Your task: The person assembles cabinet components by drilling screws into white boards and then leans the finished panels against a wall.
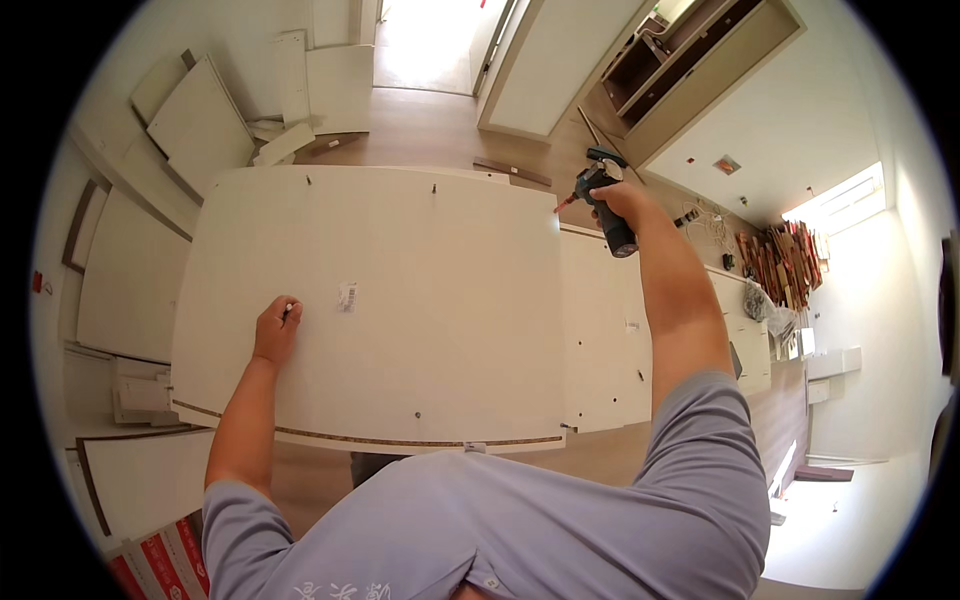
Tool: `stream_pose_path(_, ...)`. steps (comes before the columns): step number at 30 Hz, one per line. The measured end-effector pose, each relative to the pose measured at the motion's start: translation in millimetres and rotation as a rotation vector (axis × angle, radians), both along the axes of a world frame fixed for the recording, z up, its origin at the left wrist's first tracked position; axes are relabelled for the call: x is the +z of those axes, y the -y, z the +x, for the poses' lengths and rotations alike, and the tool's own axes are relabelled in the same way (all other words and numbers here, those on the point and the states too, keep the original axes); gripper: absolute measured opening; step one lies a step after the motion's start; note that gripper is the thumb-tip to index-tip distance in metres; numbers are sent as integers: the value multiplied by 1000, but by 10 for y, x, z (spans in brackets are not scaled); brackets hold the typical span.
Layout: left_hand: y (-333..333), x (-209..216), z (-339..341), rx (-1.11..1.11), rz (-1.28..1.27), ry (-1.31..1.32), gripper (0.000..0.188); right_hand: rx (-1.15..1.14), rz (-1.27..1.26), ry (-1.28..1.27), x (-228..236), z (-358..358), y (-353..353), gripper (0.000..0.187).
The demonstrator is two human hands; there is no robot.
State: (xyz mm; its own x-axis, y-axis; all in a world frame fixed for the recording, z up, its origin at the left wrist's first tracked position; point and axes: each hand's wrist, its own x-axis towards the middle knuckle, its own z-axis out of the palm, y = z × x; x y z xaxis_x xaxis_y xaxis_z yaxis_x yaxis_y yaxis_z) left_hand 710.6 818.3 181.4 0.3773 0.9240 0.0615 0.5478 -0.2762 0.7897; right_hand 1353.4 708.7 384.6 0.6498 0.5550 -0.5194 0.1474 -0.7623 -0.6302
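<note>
A large white panel (pixel 450 300) lies flat in front of me, with a label sticker (pixel 347 297) near its middle. My right hand (pixel 625 203) grips a dark cordless drill (pixel 619 236) by its handle. The drill's reddish bit (pixel 566 204) points left, and its tip is at the panel's far right corner; whether it touches cannot be told. Over the panel's left part, my left hand (pixel 277 328) is closed, with a small pale and dark piece showing between its fingers. Small metal pins (pixel 434 188) stand along the far edge, and another fitting (pixel 418 414) sits near the front edge.
A second white panel (pixel 605 340) with holes adjoins on the right. Boards (pixel 205 120) lean at the back left. A cabinet carcass (pixel 690 50) stands at the back right, near a pile of wood strips (pixel 785 262). Red and white cartons (pixel 165 560) lie at the lower left.
</note>
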Motion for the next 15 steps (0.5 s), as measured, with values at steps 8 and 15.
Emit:
stream_pose_path(8, 9, -32, 9, 55, -38, -14, 28, 205, -37, 64, -9, -7, -202, 36)
stream_pose_path(15, -162, -221, -43, 110, -277, 346, 35, 299, 233, 127, 159, -240, 210, 26)
